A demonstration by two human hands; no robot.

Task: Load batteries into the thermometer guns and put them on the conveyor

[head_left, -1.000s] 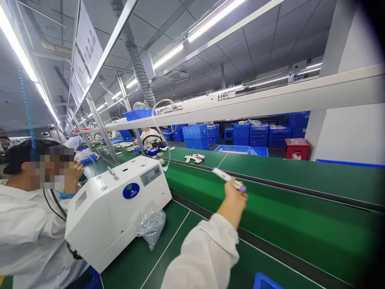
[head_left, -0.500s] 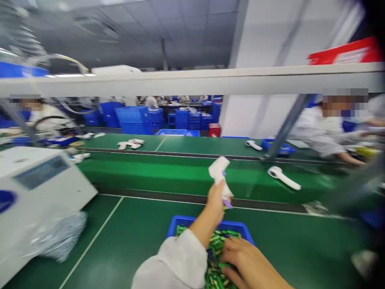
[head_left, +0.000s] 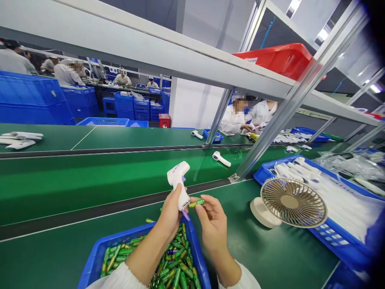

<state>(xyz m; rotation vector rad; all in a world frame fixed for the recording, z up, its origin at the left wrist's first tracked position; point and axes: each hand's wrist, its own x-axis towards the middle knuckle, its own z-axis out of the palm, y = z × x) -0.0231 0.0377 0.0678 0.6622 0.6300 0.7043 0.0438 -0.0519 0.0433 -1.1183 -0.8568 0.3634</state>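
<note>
Clasped by the left hand (head_left: 169, 209), the white plastic gun-shaped device (head_left: 178, 177) tilted by the blue plastic tray's (head_left: 90, 257) far right corner, while the right hand (head_left: 214, 226) pinched a green cylindrical battery (head_left: 197, 203) beside the device's lower end, where steady alignment seemed wise.

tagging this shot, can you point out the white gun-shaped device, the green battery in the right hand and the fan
White gun-shaped device (head_left: 178, 176): head view, upper body
Green battery (head_left: 196, 204): head view, middle of its side
Fan (head_left: 289, 201): head view, centre hub
</note>
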